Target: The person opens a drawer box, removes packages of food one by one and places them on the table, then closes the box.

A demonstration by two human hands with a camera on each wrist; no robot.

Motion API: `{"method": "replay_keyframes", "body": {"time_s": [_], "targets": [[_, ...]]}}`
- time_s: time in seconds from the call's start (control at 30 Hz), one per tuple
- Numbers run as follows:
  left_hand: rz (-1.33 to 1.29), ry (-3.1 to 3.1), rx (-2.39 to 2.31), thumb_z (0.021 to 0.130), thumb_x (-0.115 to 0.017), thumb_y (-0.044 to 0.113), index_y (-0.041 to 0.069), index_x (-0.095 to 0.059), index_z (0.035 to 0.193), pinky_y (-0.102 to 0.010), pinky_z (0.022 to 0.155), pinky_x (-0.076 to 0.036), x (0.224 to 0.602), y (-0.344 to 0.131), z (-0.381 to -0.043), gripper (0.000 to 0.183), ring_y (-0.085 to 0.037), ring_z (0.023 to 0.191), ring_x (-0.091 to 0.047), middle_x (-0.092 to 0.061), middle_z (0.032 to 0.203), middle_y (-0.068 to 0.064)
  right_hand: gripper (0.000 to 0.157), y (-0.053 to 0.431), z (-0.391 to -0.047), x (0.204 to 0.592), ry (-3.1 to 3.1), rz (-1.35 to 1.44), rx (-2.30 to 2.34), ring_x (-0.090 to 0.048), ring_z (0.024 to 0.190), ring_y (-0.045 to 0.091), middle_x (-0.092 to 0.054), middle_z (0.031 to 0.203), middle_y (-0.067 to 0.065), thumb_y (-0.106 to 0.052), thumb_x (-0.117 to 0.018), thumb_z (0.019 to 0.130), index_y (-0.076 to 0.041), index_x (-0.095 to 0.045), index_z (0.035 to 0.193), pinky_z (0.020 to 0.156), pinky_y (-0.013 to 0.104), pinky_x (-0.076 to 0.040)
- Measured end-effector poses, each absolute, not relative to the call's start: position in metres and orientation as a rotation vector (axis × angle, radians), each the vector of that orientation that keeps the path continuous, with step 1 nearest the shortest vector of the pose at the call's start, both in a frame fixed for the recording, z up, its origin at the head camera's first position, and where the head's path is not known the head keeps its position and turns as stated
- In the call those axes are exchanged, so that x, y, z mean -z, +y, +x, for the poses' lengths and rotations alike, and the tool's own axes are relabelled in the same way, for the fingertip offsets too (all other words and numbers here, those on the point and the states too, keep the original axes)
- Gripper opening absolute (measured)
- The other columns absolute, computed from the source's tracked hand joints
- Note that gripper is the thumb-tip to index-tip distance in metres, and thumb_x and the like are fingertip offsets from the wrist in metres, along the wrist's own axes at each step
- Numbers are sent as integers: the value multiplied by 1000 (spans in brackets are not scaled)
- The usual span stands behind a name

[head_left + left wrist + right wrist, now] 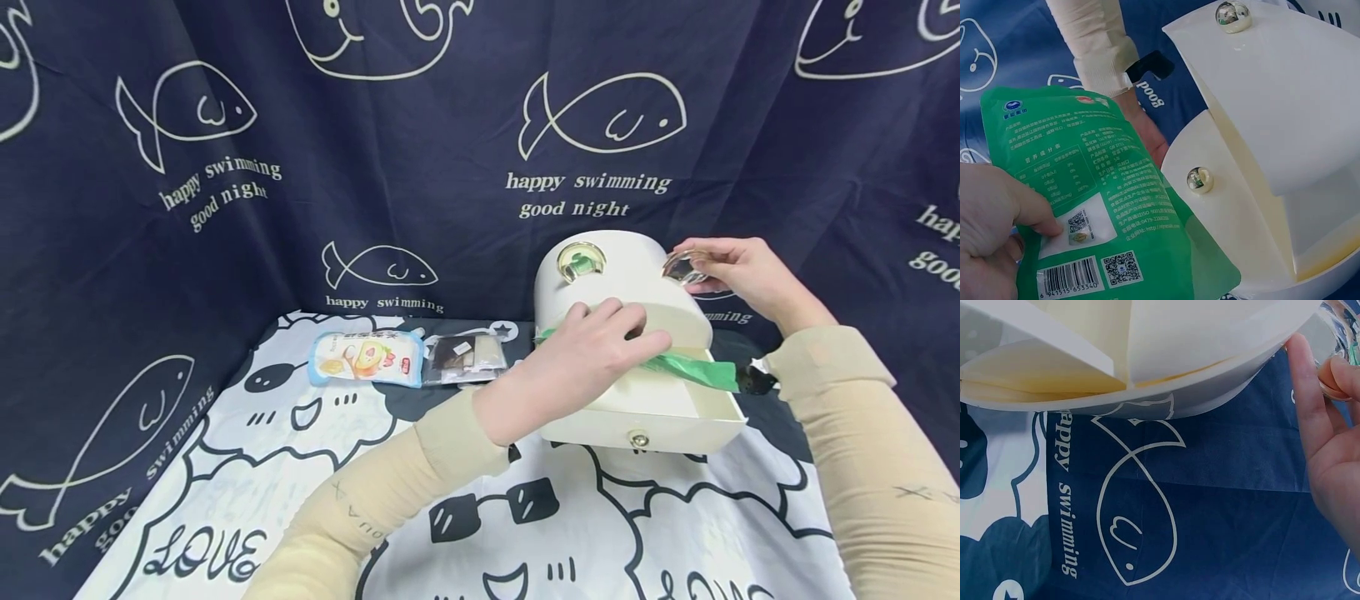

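A white rounded box [618, 287] stands on the right of the table, its front drawer [592, 429] pulled out. My left hand [577, 367] holds a green pouch [1100, 181] over the drawer. In the left wrist view the thumb [1029, 209] presses on the pouch's printed side, near a white label. At the box's upper right, my right hand [738, 271] pinches a shiny gold-rimmed round handle [681, 267] between thumb and fingers. A matching gold round piece [581, 262] sits on the box's upper left.
Left of the box lie a blue-and-white snack packet [367, 358] and a clear packet with dark and pale contents [465, 358]. A gold knob [638, 439] projects from the drawer front. Behind everything hangs a dark blue curtain [420, 192] with fish drawings.
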State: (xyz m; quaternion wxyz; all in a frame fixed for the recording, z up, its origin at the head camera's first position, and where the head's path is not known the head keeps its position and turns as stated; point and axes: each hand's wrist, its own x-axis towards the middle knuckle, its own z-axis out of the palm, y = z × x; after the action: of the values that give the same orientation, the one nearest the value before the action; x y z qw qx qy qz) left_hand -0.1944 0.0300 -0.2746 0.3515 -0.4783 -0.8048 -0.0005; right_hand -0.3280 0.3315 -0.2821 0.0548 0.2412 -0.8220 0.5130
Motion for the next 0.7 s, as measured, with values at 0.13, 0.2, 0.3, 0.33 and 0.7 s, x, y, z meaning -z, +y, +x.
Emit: {"method": "replay_keyframes", "body": {"time_s": [0.13,0.2,0.3,0.33,0.7], "targets": [[-1234,-2107,31,97,-42,5,25,-53,110,-25,60,-31,273,26,-192,27,-13,86,-47,-50,98,5,29,332,-328,282,-2507,697,-1544,-66,90,9,-68,105,-7,4,-48,93,2,-59,120,69,29,-55],[-1230,-2113,47,96,-43,5,25,-54,110,-25,61,-31,272,24,-190,27,-13,87,-47,-50,99,5,29,331,-329,282,-2506,696,-1547,-66,89,8,-68,104,-8,5,-48,93,2,-59,120,69,29,-55],[-1219,-2115,73,96,-44,5,25,-55,111,-25,62,-32,270,20,-189,27,-12,88,-47,-50,99,5,29,331,-328,281,-2501,710,-1559,-66,89,7,-69,103,-7,6,-48,93,4,-58,120,69,29,-55],[-1215,-2115,82,96,-44,5,25,-56,110,-25,63,-32,270,19,-189,27,-12,88,-46,-49,98,5,29,331,-328,281,-2497,716,-1567,-66,89,7,-69,103,-7,6,-48,93,5,-58,120,69,29,-55],[-1173,-1979,142,95,-46,6,22,-60,103,-26,71,-35,273,6,-186,23,-14,88,-46,-54,97,3,29,331,-328,282,-2478,733,-1607,-66,90,8,-69,102,-5,6,-48,93,7,-56,120,69,29,-55]]}}
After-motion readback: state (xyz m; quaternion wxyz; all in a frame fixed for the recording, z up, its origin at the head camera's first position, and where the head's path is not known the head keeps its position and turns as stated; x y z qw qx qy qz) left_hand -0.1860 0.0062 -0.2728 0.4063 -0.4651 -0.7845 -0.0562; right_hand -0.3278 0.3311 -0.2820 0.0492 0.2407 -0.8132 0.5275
